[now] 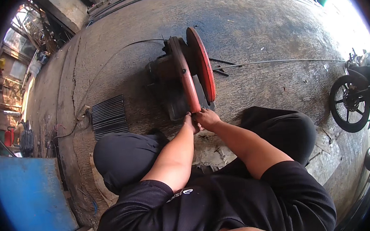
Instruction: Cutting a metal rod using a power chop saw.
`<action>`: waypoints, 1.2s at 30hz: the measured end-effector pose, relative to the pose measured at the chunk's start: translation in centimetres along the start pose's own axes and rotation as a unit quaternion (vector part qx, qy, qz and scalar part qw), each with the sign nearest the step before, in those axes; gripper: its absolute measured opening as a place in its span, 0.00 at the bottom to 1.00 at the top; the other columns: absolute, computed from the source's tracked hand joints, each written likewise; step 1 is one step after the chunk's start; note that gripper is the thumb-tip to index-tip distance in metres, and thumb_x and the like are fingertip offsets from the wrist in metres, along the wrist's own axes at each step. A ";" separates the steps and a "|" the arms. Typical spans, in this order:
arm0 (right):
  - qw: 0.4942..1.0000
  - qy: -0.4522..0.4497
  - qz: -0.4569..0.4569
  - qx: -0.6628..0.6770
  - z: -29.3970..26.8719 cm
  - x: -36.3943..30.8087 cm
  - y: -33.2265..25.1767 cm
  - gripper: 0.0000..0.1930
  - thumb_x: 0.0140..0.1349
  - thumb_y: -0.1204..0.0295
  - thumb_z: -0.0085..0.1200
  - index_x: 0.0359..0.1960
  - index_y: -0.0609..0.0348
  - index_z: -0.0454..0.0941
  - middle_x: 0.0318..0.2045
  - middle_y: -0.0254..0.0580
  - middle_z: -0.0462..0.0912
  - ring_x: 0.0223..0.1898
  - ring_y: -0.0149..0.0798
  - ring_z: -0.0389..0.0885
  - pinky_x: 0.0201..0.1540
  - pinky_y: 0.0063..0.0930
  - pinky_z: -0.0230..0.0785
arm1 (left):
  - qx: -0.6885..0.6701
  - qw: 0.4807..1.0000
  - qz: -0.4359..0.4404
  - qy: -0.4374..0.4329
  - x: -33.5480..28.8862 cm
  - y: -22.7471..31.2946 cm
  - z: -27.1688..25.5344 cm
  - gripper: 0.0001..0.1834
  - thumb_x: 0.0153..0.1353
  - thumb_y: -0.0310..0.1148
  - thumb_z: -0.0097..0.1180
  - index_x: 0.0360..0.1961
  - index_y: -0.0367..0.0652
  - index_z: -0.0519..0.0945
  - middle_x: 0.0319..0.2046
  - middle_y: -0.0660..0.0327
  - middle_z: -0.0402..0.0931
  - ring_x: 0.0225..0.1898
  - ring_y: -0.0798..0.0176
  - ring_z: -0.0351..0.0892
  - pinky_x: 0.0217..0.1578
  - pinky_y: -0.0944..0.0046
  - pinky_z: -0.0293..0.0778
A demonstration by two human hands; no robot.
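Person squatting on a bare concrete floor (248, 38), knees spread, both forearms reaching forward to a chop saw (182, 79) that sits just ahead of them. The saw has an orange-red blade guard (201, 63) and a dark, grimy motor body; a thin cable trails off to its left and a long thin rod (275, 62) lies on the floor to its right. Both hands meet at the near lower edge of the guard, close to the saw's base. The left hand (189, 123) is mostly seen from the back, fingers tucked under toward the machine; whether they are pinched on anything I cannot tell. The right hand (207, 118) rests against the same spot, fingers curled at the guard's edge, seemingly pressing or gripping a small part there, but the part itself is hidden. Judging by this, the work is in a hands-on fiddling stage at the guard or blade mount: nothing looks removed, and no loose piece lies beside the saw. A stack of dark ribbed strips (109, 116) lies to the left, apart from the saw. A blue panel (28, 199) sits at lower left, a parked motorcycle (355, 95) at the right edge.
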State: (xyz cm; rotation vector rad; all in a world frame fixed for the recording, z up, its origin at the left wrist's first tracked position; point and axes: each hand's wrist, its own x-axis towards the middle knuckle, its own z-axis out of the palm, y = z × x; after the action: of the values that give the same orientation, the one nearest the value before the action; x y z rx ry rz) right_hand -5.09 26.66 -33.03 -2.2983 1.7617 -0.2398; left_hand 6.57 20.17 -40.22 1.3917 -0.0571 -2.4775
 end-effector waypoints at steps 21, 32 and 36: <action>0.903 -0.090 0.319 0.273 -3.8 0.0 -0.1 0.34 0.50 0.37 0.56 0.44 0.56 0.81 0.40 0.59 0.81 0.47 0.54 0.79 0.49 0.42 0.70 | 0.134 0.977 0.146 0.077 -3.5 -1.0 -0.6 0.25 0.65 0.61 0.40 0.41 0.53 0.77 0.38 0.66 0.77 0.41 0.60 0.72 0.43 0.56 0.67; 0.928 -0.062 0.270 0.248 -1.4 1.2 1.5 0.25 0.57 0.49 0.53 0.44 0.60 0.79 0.36 0.58 0.82 0.38 0.52 0.83 0.41 0.45 0.74 | 0.333 0.920 0.116 0.172 1.9 -0.8 -1.3 0.28 0.62 0.58 0.48 0.47 0.45 0.77 0.41 0.59 0.77 0.41 0.57 0.74 0.39 0.54 0.70; 0.935 -0.154 0.141 0.288 -1.4 2.2 3.1 0.22 0.59 0.53 0.53 0.46 0.58 0.78 0.31 0.51 0.83 0.30 0.44 0.84 0.31 0.41 0.76 | 0.609 0.741 0.175 0.222 4.4 -0.9 -3.6 0.38 0.59 0.63 0.49 0.51 0.35 0.75 0.47 0.47 0.77 0.45 0.49 0.77 0.44 0.51 0.72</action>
State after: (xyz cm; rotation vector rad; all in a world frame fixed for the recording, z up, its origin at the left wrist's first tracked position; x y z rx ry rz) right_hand -7.77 23.65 -32.57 -1.5605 1.5684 -0.2789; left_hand 7.26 20.21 -45.94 2.0415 -1.8932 -1.5773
